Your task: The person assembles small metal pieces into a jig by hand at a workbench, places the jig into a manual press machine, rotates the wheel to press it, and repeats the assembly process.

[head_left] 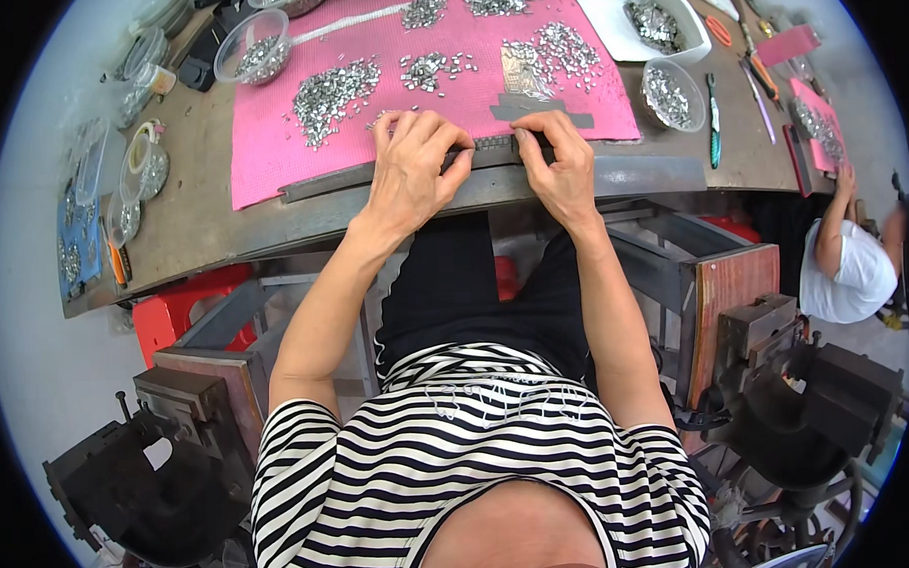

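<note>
At the front edge of the table, a dark metal bar lies across the near side of a pink mat. A short row of small metal pieces sits on it between my hands. My left hand rests over the bar, thumb and forefinger bent together at the row's left end; what they hold, if anything, is hidden. My right hand is pinched at the row's right end, its fingertips also concealing their contents. Beyond the hands, loose silvery pieces lie heaped, and a flat grey strip lies near my right fingers.
A clear bowl and a white tray hold more pieces. At right are a round tub, a green-handled tool and orange pliers. Another person works at far right. Dark machines flank me.
</note>
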